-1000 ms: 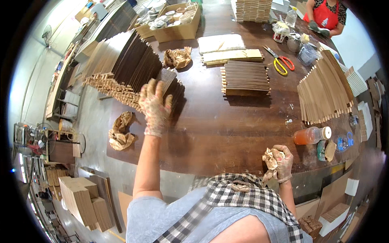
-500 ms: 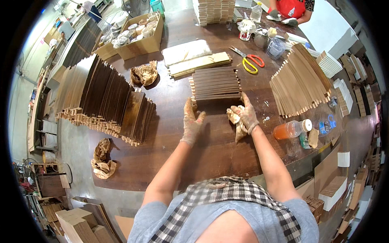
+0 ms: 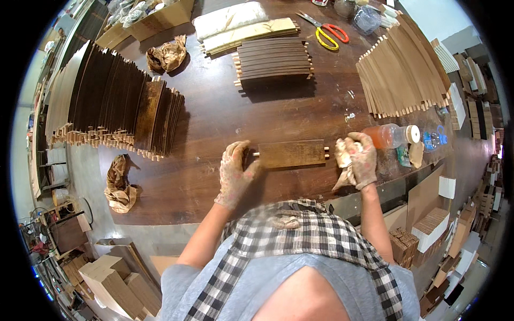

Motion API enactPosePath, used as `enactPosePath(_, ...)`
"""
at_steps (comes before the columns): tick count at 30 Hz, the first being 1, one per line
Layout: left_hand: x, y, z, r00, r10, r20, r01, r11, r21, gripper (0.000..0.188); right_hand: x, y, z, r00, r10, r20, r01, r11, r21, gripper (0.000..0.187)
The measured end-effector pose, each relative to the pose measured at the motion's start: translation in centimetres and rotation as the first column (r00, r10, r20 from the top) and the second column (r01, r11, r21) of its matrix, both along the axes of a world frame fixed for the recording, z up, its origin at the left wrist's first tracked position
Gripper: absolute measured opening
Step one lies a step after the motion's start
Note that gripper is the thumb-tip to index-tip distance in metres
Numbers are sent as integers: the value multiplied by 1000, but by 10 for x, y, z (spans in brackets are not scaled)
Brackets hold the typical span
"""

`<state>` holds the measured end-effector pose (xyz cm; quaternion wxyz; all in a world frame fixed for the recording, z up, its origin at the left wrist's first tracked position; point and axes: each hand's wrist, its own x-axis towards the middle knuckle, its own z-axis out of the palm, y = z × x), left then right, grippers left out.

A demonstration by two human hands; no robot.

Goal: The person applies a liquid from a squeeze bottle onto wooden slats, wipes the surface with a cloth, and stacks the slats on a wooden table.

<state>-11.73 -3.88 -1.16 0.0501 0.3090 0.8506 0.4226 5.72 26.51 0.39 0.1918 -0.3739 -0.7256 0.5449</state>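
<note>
A flat brown wooden board [image 3: 292, 153] with light dowel pegs at both short ends lies on the dark table before me. At its left end is my gloved left hand [image 3: 235, 172], thumb apart from the fingers and nothing gripped. Past its right end, my gloved right hand [image 3: 361, 160] closes round a crumpled beige rag [image 3: 344, 163], part of which the fingers hide. Farther off, a stack of similar dark boards [image 3: 274, 61] sits with pegs sticking out on both sides.
Tall rows of boards stand at left [image 3: 101, 96] and right [image 3: 401, 75]. Scissors [image 3: 326, 33] and a foam-wrapped bundle [image 3: 230, 20] lie at the back. Crumpled brown paper [image 3: 122, 184] is at front left. An orange-liquid bottle [image 3: 383, 137] lies beside my right hand.
Both hands have left the stack and come nearer to me and apart. A single board now lies between them. The rag stays in my right hand; the view has tipped downward.
</note>
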Motion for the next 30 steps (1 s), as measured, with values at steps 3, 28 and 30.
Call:
enactPosePath(3, 13, 9, 15, 987, -108, -119, 101, 993, -63, 98, -21, 0, 32, 991, 126, 47, -131, 832, 538, 29)
enactPosePath(28, 1, 16, -16, 928, -342, -144, 331, 939, -95, 72, 38, 55, 150, 977, -119, -179, 215, 517, 828, 35)
enactPosePath(30, 2, 17, -15, 929, -338, -152, 325, 940, -105, 71, 26, 72, 154, 985, -170, 17, 37, 306, 951, 39)
